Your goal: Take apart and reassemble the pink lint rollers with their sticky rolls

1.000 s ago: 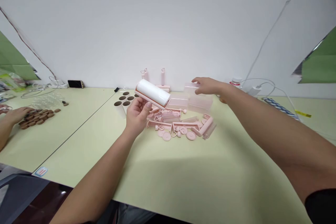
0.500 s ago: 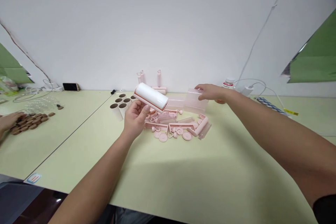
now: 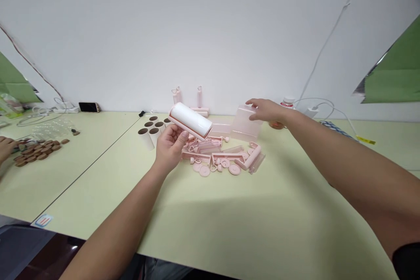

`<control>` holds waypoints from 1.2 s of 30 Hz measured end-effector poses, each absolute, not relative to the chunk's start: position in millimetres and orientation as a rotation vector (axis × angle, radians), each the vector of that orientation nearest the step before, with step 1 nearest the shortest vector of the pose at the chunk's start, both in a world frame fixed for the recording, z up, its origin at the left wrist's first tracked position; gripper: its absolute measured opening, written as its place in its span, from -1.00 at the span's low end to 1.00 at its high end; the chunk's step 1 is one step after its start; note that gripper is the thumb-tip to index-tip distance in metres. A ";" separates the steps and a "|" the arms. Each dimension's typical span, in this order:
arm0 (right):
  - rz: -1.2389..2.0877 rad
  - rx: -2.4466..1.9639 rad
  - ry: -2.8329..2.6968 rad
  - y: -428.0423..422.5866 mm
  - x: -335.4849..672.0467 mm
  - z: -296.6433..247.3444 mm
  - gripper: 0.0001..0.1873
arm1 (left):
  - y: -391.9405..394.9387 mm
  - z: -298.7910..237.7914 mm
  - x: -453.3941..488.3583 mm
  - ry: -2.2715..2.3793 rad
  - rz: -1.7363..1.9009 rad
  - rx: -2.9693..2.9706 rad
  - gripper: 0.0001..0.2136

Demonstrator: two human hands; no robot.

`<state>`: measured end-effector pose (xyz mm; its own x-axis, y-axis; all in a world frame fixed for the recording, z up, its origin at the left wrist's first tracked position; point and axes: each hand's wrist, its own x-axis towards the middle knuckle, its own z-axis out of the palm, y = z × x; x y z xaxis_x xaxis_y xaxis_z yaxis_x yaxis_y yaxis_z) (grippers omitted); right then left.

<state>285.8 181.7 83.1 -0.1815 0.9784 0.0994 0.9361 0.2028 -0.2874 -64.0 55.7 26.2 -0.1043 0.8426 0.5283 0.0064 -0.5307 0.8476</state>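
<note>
My left hand (image 3: 169,145) grips a white lint roller (image 3: 190,120) with a pink frame and holds it tilted above the table. My right hand (image 3: 266,110) reaches far across and pinches the top edge of a clear plastic cover (image 3: 244,127), which is lifted and tilted. Below both hands lies a heap of pink plastic parts (image 3: 223,157): discs, handles, brackets. Several cardboard-cored white rolls (image 3: 151,131) stand upright just left of the heap.
Assembled pink rollers (image 3: 198,98) stand at the wall. A bottle (image 3: 285,107), charger and white cables (image 3: 315,107) lie behind my right arm. At far left, another person's hand (image 3: 5,145) rests by brown discs (image 3: 36,148); a phone (image 3: 88,107) lies beyond.
My right hand took hold of the clear cover and raised it off the stack. The left hand kept the roller almost still.
</note>
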 end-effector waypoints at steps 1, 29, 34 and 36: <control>0.211 -1.804 -2.194 180.8 283.7 85.0 -0.24 | 55.9 26.0 -64.0 0.950 1.702 1.543 -0.60; 0.134 -1.334 -2.428 182.5 182.5 76.4 -0.38 | 57.5 27.5 -64.1 0.867 1.728 1.516 -0.62; 0.348 -1.165 -2.087 131.7 173.1 81.5 -0.58 | 52.9 25.1 -63.1 0.915 1.575 1.654 -0.67; 0.729 -1.048 -1.946 99.6 168.9 77.0 -0.57 | 47.7 21.3 -57.5 0.974 1.447 1.800 -0.73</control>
<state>168.9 99.6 77.0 -0.3444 0.8627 0.3703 0.4073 0.4927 -0.7690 -57.5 47.7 21.3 0.1257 0.8462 0.5179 0.1610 -0.5325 0.8310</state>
